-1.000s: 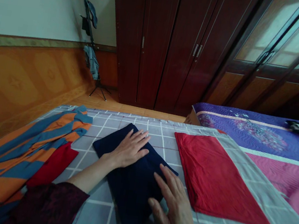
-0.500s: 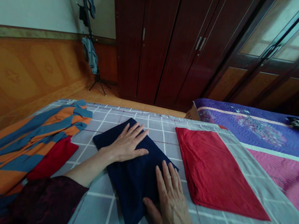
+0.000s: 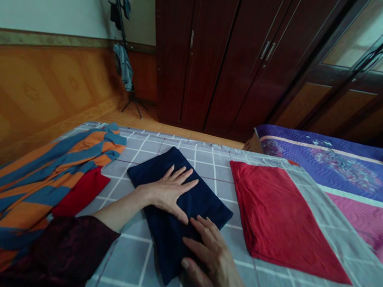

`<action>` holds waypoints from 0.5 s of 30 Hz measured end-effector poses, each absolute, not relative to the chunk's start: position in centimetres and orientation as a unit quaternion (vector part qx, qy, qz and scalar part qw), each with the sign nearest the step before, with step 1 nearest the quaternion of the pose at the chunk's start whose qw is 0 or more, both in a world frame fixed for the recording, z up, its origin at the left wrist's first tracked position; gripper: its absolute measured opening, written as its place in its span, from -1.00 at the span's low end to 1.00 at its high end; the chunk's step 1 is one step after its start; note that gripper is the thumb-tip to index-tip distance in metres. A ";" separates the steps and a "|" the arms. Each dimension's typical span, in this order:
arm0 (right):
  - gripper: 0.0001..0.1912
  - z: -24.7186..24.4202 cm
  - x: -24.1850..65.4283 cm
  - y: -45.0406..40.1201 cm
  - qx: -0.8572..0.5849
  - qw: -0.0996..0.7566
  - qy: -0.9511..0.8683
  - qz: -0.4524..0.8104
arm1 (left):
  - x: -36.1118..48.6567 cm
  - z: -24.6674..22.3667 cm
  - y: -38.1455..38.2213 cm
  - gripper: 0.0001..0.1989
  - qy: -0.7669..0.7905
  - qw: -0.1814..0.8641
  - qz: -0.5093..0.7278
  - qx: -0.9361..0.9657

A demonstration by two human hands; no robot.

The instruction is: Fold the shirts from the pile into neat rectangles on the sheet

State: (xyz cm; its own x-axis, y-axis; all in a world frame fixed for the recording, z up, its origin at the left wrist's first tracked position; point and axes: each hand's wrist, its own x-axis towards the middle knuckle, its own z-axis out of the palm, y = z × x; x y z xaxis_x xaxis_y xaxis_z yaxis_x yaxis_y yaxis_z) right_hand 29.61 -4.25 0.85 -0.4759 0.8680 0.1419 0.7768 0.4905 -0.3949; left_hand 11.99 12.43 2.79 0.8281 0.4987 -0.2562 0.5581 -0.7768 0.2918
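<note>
A folded navy-blue garment [image 3: 176, 242] lies flat and at a slant on the checked bed sheet [image 3: 129, 268]. On its upper middle rests my left hand [image 3: 171, 192], palm down with the fingers spread. My right hand [image 3: 215, 262] is over the garment's lower right side, fingers stretched out and a little bent, thumb near the edge. Part of the cloth is hidden under both hands. To the right lies a folded red garment [image 3: 284, 219], apart from the blue one.
At the left, an orange-and-blue striped cloth [image 3: 65, 168] is heaped with red cloth [image 3: 83, 192]. Beyond the bed stand a dark red wardrobe [image 3: 221, 61] and a coat stand [image 3: 123, 23]. A second bed with a purple cover [image 3: 353, 170] is at the right.
My left hand has slid a little down the blue garment. My right hand has shifted left across it, its fingers now close to my left thumb. The view has turned slightly left.
</note>
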 end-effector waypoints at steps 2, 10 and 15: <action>-0.56 0.9 29.6 -4.4 -0.475 0.159 -0.855 0.136 | 11.7 2.8 11.4 0.10 0.280 0.186 -0.070 0.939; -0.53 1.6 29.1 -4.4 -0.454 0.085 -0.873 0.160 | 9.7 0.9 8.9 0.08 0.303 0.164 -0.010 0.939; -0.46 1.9 28.9 -4.7 -0.457 0.063 -0.868 0.182 | 7.6 -0.1 11.1 0.03 0.390 0.112 0.004 0.914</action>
